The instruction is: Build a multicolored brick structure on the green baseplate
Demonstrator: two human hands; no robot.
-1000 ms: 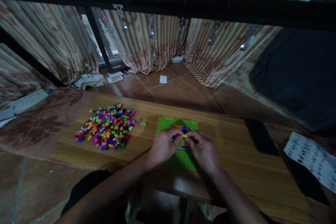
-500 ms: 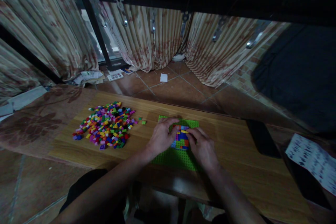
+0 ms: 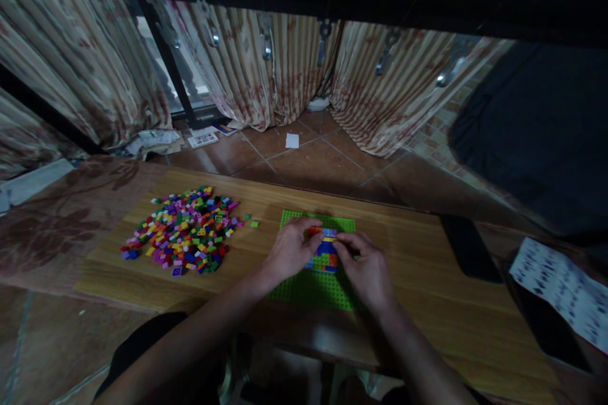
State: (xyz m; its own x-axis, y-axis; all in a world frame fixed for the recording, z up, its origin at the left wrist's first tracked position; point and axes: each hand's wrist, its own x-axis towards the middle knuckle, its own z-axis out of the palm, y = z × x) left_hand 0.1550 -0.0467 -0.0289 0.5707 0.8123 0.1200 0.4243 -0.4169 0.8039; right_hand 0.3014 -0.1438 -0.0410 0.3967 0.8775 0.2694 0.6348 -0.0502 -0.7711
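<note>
A green studded baseplate [image 3: 308, 294] lies on the wooden table. On it stands a block of built-up toy bricks [image 3: 327, 248] in blue, red, orange, yellow and light blue. My left hand [image 3: 293, 247] is curled round the left and back of these bricks, thumb and forefinger on either side of the upper left corner. At their right edge my right hand [image 3: 367, 262] has thumb and forefinger pinched together, close to a yellow brick [image 3: 329, 239]. Whatever small brick lies between those fingertips is mostly hidden. The fingers cover part of the build.
A heap of loose coloured bricks [image 3: 183, 231] spreads over the left of the table [image 3: 427, 304], with a few strays beside it. A black phone-like slab [image 3: 470, 248] lies at the right. Further right is a printed sheet [image 3: 560, 291]. A dark rail and curtains stand behind.
The view has shifted slightly, so the table and heap sit further left. Both hands stay at the bricks with nearly the same grip, and the yellow brick shows a little less.
</note>
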